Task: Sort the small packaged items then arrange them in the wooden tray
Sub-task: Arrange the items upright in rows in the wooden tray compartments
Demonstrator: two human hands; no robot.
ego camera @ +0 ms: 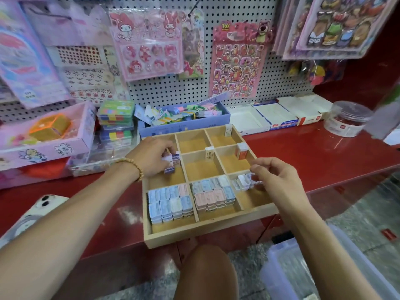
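Here's the wooden tray [207, 231], sitting on the red table [313, 154] with its near corner hanging over the front edge, its long sides running away from the viewer and skewed a touch to the right. It's pale wood, split into a grid of compartments with cork-coloured floors.

Left hand [151, 156] is in the left middle compartment, grip curled round a small stack of white-and-purple packets [172, 162]; the stack stands on end, tilted slightly. Right hand [277, 180] is at the near right compartment, fingertips pinching a cluster of white packets [245, 180] lined up side by side across the compartment.

Near left compartment: pale blue packets [170, 203] with a pink one among them, laid flat in neat rows. Next to it, pink and blue packets [213, 194], flat and stacked too. Further back, three little boxes stand upright against the dividers, one orange box [240, 151] among them.
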